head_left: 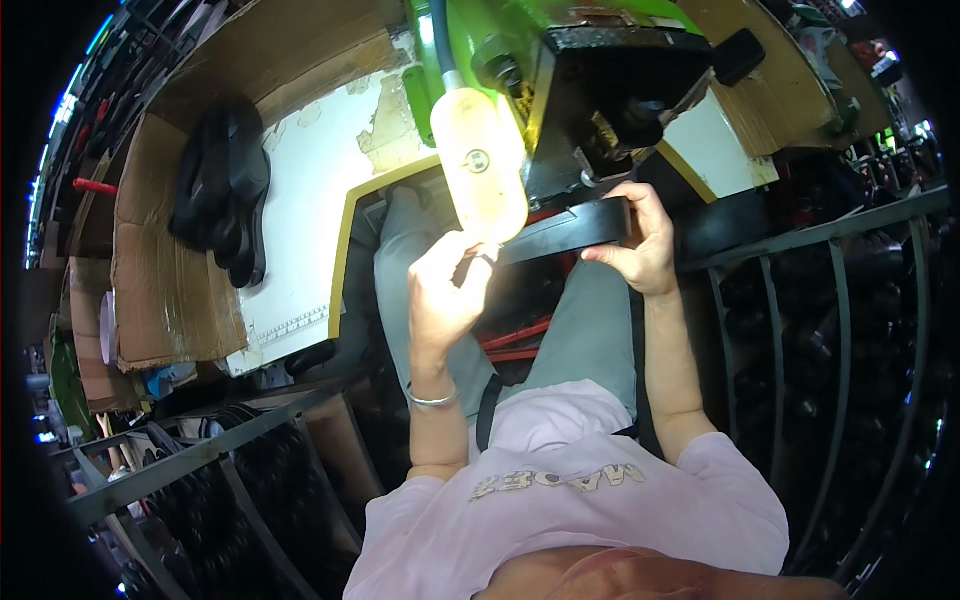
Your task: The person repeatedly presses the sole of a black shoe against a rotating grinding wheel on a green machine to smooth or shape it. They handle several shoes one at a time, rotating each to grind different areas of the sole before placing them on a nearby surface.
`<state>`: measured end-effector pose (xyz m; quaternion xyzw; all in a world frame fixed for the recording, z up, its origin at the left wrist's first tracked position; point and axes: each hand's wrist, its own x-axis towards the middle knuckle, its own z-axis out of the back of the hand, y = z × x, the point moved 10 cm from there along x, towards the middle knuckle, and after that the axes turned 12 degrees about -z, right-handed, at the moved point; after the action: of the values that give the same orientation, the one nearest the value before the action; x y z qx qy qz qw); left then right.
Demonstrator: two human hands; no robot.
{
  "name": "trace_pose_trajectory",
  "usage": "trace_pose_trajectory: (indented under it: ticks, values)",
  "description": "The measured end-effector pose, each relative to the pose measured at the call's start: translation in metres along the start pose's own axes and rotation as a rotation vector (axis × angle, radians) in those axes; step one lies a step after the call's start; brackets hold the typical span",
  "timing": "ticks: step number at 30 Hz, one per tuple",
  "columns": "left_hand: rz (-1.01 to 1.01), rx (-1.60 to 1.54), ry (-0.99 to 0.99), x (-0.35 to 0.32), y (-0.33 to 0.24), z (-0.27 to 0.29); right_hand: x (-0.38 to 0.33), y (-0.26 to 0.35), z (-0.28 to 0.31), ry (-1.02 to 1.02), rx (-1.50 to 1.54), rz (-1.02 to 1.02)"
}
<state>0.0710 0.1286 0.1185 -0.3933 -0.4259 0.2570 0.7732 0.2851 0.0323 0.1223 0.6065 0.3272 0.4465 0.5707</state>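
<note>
Between my two hands is a black shoe sole (pixel 565 229), held edge-on just below the dark head of a green machine (pixel 610 75). My right hand (pixel 645 245) is closed round its right end, fingers above and thumb beneath. At the other end, the fingers of my left hand (pixel 443 295) are pinched together on the sole; a glowing lamp (pixel 478 160) partly hides that end. The sole's upper edge lies close to the small parts under the machine head; whether they touch, I cannot tell.
Black soles (pixel 225 185) are stacked at left on a white worktable (pixel 320 180) with a yellow edge, beside cardboard walls (pixel 165 270). Metal racks (pixel 845 320) full of dark items stand on both sides. A black pad-like piece (pixel 740 57) sits right of the machine.
</note>
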Motion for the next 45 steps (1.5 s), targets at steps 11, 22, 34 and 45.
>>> trace_pose_trajectory:
  ticks: [11, 22, 34, 45]
  values:
    - [-0.074, 0.039, 0.074, 0.000, -0.005, -0.016, -0.007, 0.021, 0.002, 0.066, -0.118, 0.144]
    - [-0.228, 0.261, 0.035, 0.007, -0.041, -0.020, -0.003, -0.028, -0.008, 0.018, 0.127, -0.051]
    - [-0.102, 0.160, 0.007, 0.006, -0.010, -0.017, -0.004, -0.025, -0.024, -0.026, 0.202, -0.077]
    - [0.153, -0.383, -0.402, -0.072, 0.071, -0.046, -0.009, -0.038, -0.044, -0.073, 0.085, -0.109]
